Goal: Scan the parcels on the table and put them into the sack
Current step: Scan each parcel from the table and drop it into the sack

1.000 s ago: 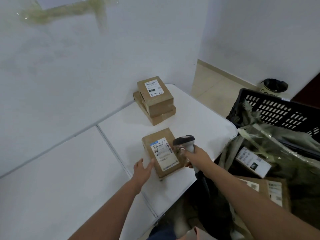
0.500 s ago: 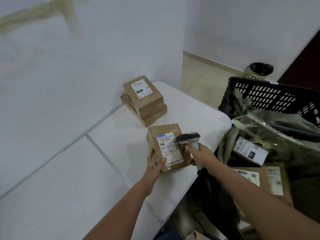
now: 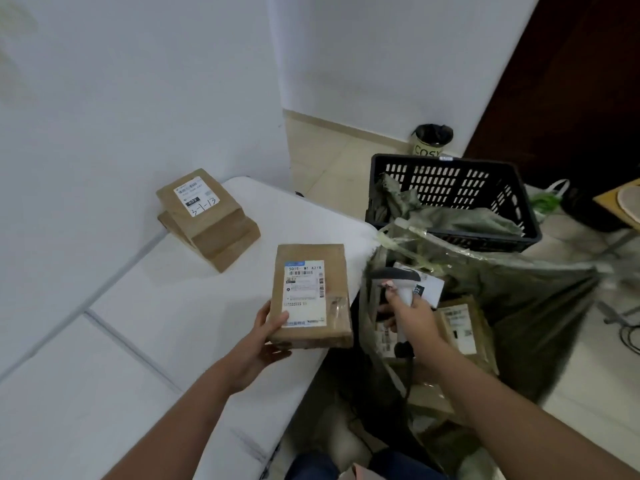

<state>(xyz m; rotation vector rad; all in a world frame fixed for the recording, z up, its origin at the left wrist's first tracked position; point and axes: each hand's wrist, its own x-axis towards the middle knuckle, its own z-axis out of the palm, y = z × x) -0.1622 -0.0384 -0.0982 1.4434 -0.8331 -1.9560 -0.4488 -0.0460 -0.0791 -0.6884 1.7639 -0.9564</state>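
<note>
My left hand (image 3: 264,337) grips a brown cardboard parcel (image 3: 332,292) by its lower left corner and holds it up off the white table (image 3: 180,323), label facing me, near the table's right edge. My right hand (image 3: 412,317) holds a grey barcode scanner (image 3: 398,278) just right of the parcel, over the open green sack (image 3: 519,299). Several labelled parcels (image 3: 460,327) lie inside the sack. Two more brown parcels (image 3: 207,216) are stacked at the back of the table by the wall.
A black slotted plastic crate (image 3: 450,192) stands behind the sack with green material hanging in it. A small bin (image 3: 433,140) sits on the floor by the wall. A dark door is at the right, a wooden table corner (image 3: 620,202) at the far right.
My left hand has lifted the parcel off the table and carried it right towards the sack. My right hand with the scanner has moved right, over the sack's opening.
</note>
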